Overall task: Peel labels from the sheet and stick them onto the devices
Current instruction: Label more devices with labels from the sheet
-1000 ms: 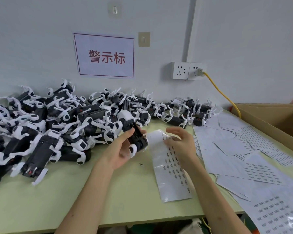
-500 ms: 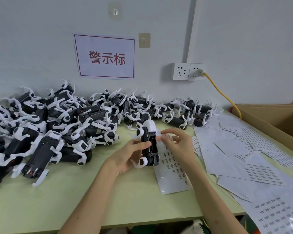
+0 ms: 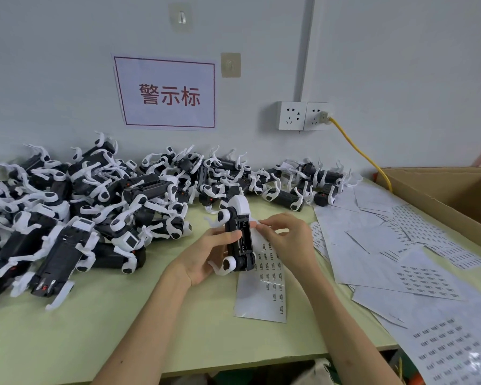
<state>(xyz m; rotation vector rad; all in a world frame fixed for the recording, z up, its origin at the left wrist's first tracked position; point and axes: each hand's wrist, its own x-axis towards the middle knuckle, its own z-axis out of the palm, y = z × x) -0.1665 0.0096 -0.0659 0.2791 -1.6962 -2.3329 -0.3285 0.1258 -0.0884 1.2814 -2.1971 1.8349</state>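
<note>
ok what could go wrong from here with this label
The label pinched in the right hand looks tiny, so it could fold or land crooked on the device. The left hand grips that device above the label sheet; its white leg could scuff labels there.

Glossy black-and-white plastic device (image 3: 238, 237), shiny paper label sheet (image 3: 264, 295), matt green table (image 3: 95, 337)
</note>
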